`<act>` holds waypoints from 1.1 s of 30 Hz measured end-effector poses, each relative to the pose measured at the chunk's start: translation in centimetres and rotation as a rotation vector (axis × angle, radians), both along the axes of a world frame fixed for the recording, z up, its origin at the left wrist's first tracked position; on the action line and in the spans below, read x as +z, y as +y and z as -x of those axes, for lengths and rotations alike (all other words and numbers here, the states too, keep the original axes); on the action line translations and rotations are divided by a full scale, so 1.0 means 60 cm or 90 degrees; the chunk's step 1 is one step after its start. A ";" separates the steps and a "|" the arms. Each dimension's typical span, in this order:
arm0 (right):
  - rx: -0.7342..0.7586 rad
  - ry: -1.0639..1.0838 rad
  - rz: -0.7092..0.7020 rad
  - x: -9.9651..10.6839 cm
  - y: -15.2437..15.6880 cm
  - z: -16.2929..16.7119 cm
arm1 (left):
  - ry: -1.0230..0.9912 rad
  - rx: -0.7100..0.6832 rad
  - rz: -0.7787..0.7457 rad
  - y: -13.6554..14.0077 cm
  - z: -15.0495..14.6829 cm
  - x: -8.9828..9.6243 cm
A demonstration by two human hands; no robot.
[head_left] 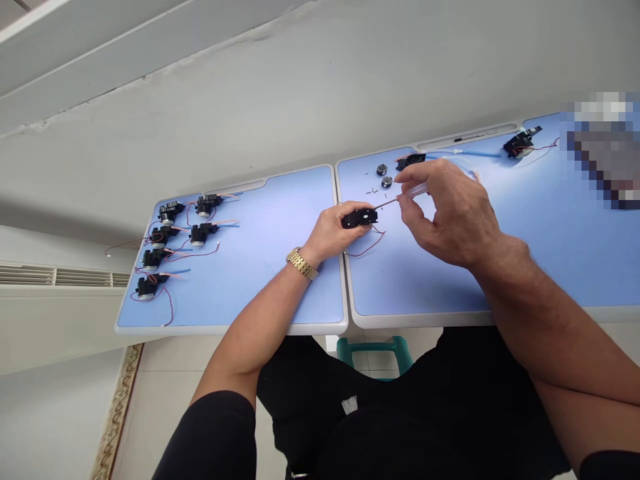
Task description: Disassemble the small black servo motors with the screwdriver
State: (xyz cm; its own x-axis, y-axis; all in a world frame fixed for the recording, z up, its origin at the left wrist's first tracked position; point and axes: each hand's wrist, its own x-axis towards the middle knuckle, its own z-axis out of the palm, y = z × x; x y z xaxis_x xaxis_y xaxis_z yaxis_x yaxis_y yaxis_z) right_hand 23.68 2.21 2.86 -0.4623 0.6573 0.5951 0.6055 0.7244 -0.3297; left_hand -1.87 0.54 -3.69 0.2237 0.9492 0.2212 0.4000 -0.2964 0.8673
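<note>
My left hand (330, 235) is closed around a small black plastic housing (361, 218), with a thin dark red wire (369, 252) trailing from it onto the blue table. Between the thumb and fingers of my right hand (453, 213) is a screwdriver (414, 191) with a clear handle. Its metal shaft points left, and the tip is at the right end of the housing; whether it sits in a screw is too small to tell. Just beyond lie two round black parts with silvery rims (387, 181), several tiny screws (371, 192) and another black part (411, 162).
Several black assemblies with wires and blue tubes (203, 233) stand on the left table (280, 253). Another assembly (521, 143) is at the back right, near a dark pen (469, 138) in the table's groove. A seam separates the tables; a green stool (373, 347) is below.
</note>
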 end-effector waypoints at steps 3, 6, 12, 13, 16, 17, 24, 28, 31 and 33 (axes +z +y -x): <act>0.014 0.024 0.002 0.001 0.000 0.001 | -0.003 -0.003 -0.006 0.001 0.000 -0.001; -0.009 0.061 0.021 -0.004 0.005 0.003 | 0.004 0.003 -0.002 0.000 0.001 -0.002; 0.012 0.022 0.009 0.005 0.002 0.001 | 0.003 0.000 0.000 -0.001 0.001 -0.001; 0.014 0.019 0.018 0.006 0.001 0.001 | 0.001 -0.003 -0.003 0.000 0.001 -0.001; -0.005 0.040 0.037 0.002 0.003 0.001 | -0.005 -0.011 -0.013 0.000 0.001 -0.002; -0.014 0.047 0.035 0.000 0.005 0.001 | -0.005 -0.013 -0.015 0.000 0.002 -0.002; 0.050 0.070 -0.072 -0.012 0.011 0.001 | 0.010 -0.006 -0.018 -0.001 0.001 -0.002; 0.019 0.094 -0.016 -0.020 0.014 0.002 | 0.009 -0.005 -0.018 0.000 0.001 -0.002; 0.018 0.101 -0.045 -0.019 0.015 0.004 | 0.007 -0.008 -0.018 0.000 0.001 -0.002; 0.046 0.115 -0.097 -0.014 0.013 0.005 | 0.004 -0.007 -0.020 0.000 0.001 -0.002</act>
State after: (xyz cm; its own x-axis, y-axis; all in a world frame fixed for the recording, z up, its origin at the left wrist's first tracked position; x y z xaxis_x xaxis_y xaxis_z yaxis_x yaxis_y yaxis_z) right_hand 23.38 2.99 1.99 -0.3816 0.5231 0.7621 0.4912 0.8132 -0.3122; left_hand -1.92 0.57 -3.78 0.2361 0.9390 0.2501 0.4018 -0.3287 0.8547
